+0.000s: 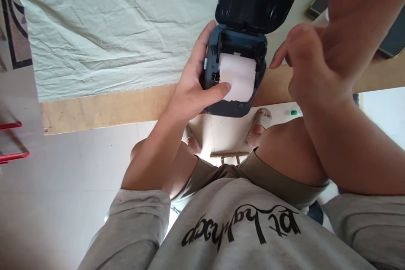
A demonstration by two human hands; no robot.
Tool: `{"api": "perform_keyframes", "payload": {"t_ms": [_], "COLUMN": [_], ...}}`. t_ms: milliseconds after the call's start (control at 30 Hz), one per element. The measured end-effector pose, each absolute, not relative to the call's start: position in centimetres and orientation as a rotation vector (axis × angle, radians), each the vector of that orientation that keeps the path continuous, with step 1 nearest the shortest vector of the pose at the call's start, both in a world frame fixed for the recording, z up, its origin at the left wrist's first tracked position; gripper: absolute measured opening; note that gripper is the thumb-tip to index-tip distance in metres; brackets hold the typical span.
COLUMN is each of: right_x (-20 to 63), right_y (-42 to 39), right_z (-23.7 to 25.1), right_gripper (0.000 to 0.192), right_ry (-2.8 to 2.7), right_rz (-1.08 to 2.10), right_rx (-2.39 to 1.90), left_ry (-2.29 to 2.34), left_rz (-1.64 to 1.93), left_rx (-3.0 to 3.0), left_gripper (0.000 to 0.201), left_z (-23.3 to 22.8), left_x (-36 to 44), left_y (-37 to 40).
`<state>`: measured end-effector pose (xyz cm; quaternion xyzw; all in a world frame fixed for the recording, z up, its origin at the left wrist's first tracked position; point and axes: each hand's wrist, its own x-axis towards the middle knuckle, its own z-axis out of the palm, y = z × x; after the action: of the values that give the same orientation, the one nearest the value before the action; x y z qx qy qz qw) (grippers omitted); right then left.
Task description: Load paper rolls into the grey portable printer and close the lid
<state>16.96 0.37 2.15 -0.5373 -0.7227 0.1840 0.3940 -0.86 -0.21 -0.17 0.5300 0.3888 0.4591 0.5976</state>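
A dark blue portable thermal printer (234, 109) is tilted toward me above the table edge. Its black lid (253, 0) stands raised, and a white paper roll (238, 71) lies in the compartment. My left hand (193, 80) grips the printer's left side, its thumb reaching over the roll's lower left edge. To the right of the printer is my right hand (322, 59), raised, its thumb and a finger spread and apart from the printer body. Blurred skin beside the lid's upper right corner overlaps this hand; whether it touches the lid is unclear.
A pale wrinkled cloth (120, 29) covers the table, with a bare wooden edge (107, 112) along the front. Dark flat objects, including one at the right (394, 36), lie beyond my right hand. Red bars (14, 156) show at the far left. A small green item (294, 112) is below.
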Motion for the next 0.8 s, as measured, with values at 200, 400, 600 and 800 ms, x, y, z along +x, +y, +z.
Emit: {"api": "perform_keyframes", "payload": {"t_ms": [200, 400, 600, 800], "right_x": [16.6, 17.3, 17.2, 17.1], "right_y": [0.1, 0.9, 1.4, 1.5], "right_z": [2.4, 1.0, 0.6, 0.4], "right_gripper": [0.026, 0.058, 0.063, 0.061], "right_ry": [-1.753, -2.143, -2.127, -2.088], "right_rz": [0.567, 0.663, 0.748, 0.783], "right_rx": [-1.205, -1.286, -1.247, -1.226], "left_ry": [0.915, 0.842, 0.765, 0.762], "left_rz": [1.055, 1.067, 1.169, 1.180], "left_rx": [1.211, 1.336, 1.014, 0.848], "left_gripper": [0.077, 0.063, 0.047, 0.033], "left_z": [-0.7, -0.8, -0.6, 0.1], "left_x": [-1.2, -1.2, -0.6, -0.4], "left_y": [-0.1, 0.0, 0.4, 0.2]}}
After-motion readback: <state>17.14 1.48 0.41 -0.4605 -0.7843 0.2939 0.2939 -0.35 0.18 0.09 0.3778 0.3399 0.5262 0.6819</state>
